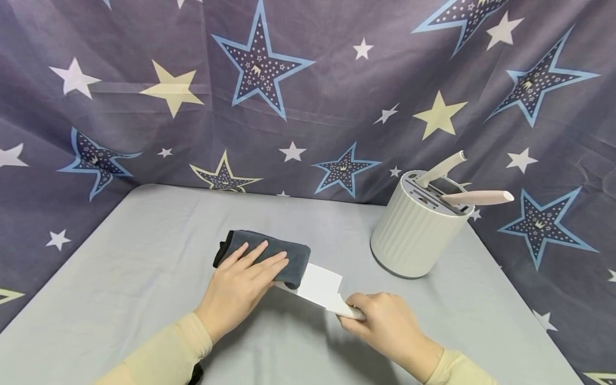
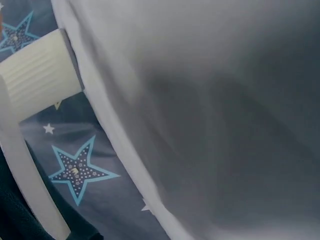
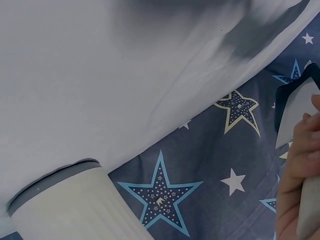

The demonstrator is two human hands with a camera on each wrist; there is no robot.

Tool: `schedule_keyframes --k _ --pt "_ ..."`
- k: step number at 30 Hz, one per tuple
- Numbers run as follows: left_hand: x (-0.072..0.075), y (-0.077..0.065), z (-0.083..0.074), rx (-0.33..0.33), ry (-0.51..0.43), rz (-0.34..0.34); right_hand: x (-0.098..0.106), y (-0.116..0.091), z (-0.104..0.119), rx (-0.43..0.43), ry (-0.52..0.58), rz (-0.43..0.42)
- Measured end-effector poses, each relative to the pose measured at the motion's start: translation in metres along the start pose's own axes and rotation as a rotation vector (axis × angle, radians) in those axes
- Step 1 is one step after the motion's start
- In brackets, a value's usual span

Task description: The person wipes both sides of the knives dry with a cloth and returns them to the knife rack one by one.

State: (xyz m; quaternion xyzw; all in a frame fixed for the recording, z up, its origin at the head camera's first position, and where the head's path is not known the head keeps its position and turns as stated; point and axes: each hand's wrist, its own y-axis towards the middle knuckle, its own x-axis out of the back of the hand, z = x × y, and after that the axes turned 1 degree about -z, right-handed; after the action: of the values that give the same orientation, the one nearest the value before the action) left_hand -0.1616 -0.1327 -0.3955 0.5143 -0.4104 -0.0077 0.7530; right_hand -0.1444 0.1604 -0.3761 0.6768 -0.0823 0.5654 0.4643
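In the head view, a cleaver (image 1: 320, 284) with a broad white blade and a cream handle is held above the table, its shadow below it. My right hand (image 1: 390, 326) grips the handle. A dark grey cloth (image 1: 299, 264) with a black edge covers the far left part of the blade. My left hand (image 1: 236, 291) lies over this cloth with its fingers extended, holding it against the blade; the thumb is hidden. The left wrist view shows cloth (image 2: 75, 220) on both sides of a pale strip of the cleaver (image 2: 35, 185).
A ribbed cream knife block (image 1: 409, 235) stands at the table's back right, with pale-handled knives (image 1: 476, 198) sticking up from its slots. A grey-white sheet covers the table (image 1: 144, 256). A star-printed curtain (image 1: 332, 80) hangs behind and around it.
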Motion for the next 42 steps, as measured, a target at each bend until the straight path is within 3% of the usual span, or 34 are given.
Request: schedule_keyframes --k 6,14,25,33,42 --pt "0.001 0.004 0.000 0.005 -0.012 0.008 0.003 0.003 0.003 -0.050 0.035 0.048" --pt "0.001 0.006 -0.003 -0.048 -0.026 0.001 0.006 0.006 0.006 -0.112 0.092 0.106" --pt "-0.001 0.006 -0.009 -0.097 -0.001 0.007 0.004 0.008 0.008 -0.122 0.090 0.118" --pt "-0.003 0.013 -0.022 -0.186 0.008 -0.005 0.002 0.011 0.012 -0.116 0.087 0.136" --pt "-0.006 0.017 -0.030 -0.206 0.000 -0.025 0.001 0.014 0.015 -0.115 0.085 0.141"
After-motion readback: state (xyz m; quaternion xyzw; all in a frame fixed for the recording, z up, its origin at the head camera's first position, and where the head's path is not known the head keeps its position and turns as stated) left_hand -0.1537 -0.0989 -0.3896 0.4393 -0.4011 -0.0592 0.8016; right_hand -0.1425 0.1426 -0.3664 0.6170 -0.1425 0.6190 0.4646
